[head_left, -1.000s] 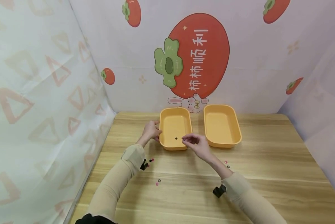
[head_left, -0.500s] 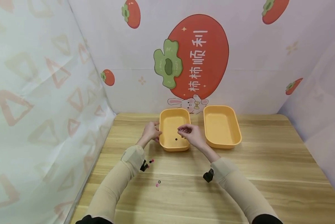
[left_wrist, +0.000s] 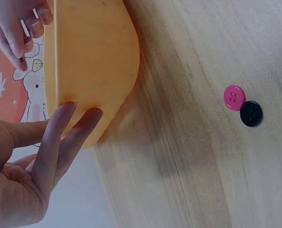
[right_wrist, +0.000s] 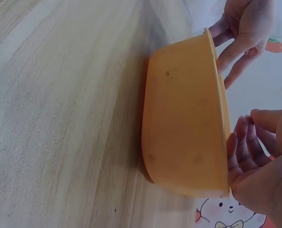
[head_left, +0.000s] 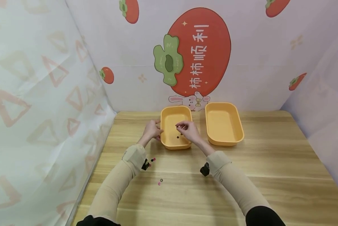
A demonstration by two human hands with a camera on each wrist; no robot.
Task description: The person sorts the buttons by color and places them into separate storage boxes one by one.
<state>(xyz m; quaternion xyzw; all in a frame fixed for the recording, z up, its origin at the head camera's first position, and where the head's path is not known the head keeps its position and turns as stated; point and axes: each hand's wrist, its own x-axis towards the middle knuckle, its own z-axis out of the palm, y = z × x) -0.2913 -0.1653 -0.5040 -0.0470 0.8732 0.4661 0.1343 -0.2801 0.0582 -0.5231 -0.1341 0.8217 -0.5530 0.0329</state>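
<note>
My left hand (head_left: 152, 129) grips the left rim of the left orange bin (head_left: 169, 117), which stands on the table. In the left wrist view the thumb is over the rim and the fingers (left_wrist: 53, 142) press the outer wall. Over that bin, my right hand (head_left: 189, 131) pinches a small dark button (left_wrist: 23, 58) between thumb and index finger. A black button (head_left: 177, 137) lies on the bin floor below, with another dark one close by, partly behind the hand. The right wrist view shows the right hand (right_wrist: 262, 156) at the bin's rim, its fingertips together.
A second orange bin (head_left: 224, 124) stands to the right. On the wooden table (head_left: 183, 191), a pink button (left_wrist: 234, 98) touches a black button (left_wrist: 251, 114) near the left wrist. A ring-shaped button (head_left: 161, 180) and another pink button (head_left: 159, 183) lie nearer the front.
My right hand has moved left and inward, from the left bin's right rim to over its floor. The right forearm now covers two buttons seen earlier at right. My left hand keeps its grip.
</note>
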